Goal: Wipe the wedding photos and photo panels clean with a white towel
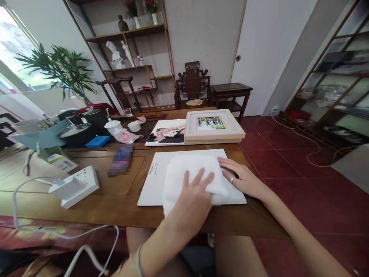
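A folded white fluffy cloth [181, 169] lies on a flat white panel [154, 192], which has small printed text near its left edge. The panel rests at the front of the wooden table. My left hand [194, 200] is on top of the cloth, its fingers spread and pressing down. At the cloth's right edge, my right hand [242, 179] lies with its fingers stretched over the panel and the cloth's side; a ring is on one finger. Part of the panel is hidden under the cloth and hands.
Behind the panel are a framed photo [215, 125] on a stack and a printed panel [165, 132]. To the left stand a white power strip [80, 186], a phone-like pixelated item [120, 159], a blue box [97, 141], a white teapot [113, 125] and pots. A cable hangs off the front edge.
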Action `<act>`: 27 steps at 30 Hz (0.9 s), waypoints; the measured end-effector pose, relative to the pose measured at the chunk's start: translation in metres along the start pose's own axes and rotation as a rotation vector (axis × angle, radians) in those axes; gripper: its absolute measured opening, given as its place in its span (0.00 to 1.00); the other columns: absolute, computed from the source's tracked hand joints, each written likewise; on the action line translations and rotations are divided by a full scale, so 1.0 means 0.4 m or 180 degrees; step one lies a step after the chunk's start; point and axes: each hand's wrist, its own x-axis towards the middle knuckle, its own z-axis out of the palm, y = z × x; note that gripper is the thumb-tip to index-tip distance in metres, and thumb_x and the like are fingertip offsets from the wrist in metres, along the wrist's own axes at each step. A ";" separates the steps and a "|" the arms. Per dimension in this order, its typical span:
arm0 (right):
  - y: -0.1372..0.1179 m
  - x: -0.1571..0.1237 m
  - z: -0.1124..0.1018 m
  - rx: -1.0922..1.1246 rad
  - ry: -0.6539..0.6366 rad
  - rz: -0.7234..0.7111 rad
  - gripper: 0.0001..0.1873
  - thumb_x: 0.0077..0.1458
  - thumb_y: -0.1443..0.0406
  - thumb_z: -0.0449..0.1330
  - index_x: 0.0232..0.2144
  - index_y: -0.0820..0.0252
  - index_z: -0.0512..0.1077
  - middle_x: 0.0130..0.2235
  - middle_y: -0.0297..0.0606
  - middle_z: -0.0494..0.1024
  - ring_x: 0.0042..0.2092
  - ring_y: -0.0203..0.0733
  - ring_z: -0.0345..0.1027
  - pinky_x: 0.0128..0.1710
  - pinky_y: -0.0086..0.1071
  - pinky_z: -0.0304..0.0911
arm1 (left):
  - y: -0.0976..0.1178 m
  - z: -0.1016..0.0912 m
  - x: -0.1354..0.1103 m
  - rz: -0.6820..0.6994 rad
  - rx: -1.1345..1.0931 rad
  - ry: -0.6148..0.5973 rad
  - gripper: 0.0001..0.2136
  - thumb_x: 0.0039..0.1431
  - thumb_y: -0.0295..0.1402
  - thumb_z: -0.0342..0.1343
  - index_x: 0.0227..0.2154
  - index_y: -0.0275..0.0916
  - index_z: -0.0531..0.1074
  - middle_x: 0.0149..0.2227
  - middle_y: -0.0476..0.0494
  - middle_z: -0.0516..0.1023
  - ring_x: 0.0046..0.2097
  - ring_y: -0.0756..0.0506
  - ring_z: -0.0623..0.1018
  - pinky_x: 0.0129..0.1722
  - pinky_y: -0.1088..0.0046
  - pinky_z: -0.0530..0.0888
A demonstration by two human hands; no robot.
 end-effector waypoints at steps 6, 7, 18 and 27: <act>-0.001 -0.001 0.000 0.0108 0.0009 -0.0031 0.19 0.59 0.61 0.52 0.52 0.52 0.70 0.58 0.37 0.68 0.61 0.48 0.57 0.61 0.49 0.52 | 0.026 -0.012 -0.057 0.0114 -0.0206 -0.0200 0.12 0.59 0.30 0.49 0.41 0.42 0.75 0.64 0.48 0.54 0.64 0.34 0.55 0.58 0.42 0.58; 0.000 -0.001 0.000 0.0108 0.0011 -0.0021 0.19 0.59 0.61 0.52 0.52 0.52 0.69 0.58 0.37 0.68 0.61 0.48 0.57 0.61 0.49 0.52 | 0.017 -0.015 -0.048 0.0062 -0.0202 -0.0178 0.12 0.59 0.29 0.50 0.41 0.42 0.75 0.64 0.48 0.54 0.64 0.35 0.55 0.59 0.43 0.57; -0.006 -0.002 0.000 0.0071 -0.0042 0.0015 0.20 0.60 0.61 0.51 0.53 0.54 0.68 0.59 0.39 0.66 0.62 0.46 0.56 0.62 0.48 0.51 | -0.134 -0.004 0.099 -0.0099 -0.0297 0.0074 0.16 0.64 0.34 0.44 0.52 0.41 0.67 0.64 0.42 0.54 0.65 0.38 0.51 0.58 0.44 0.55; 0.000 -0.002 0.001 0.0140 -0.0013 -0.0009 0.20 0.59 0.60 0.52 0.53 0.53 0.68 0.59 0.39 0.67 0.61 0.47 0.57 0.61 0.49 0.51 | -0.107 0.005 0.057 -0.0021 -0.0065 0.0115 0.12 0.61 0.32 0.49 0.46 0.42 0.73 0.64 0.46 0.55 0.65 0.37 0.51 0.60 0.45 0.53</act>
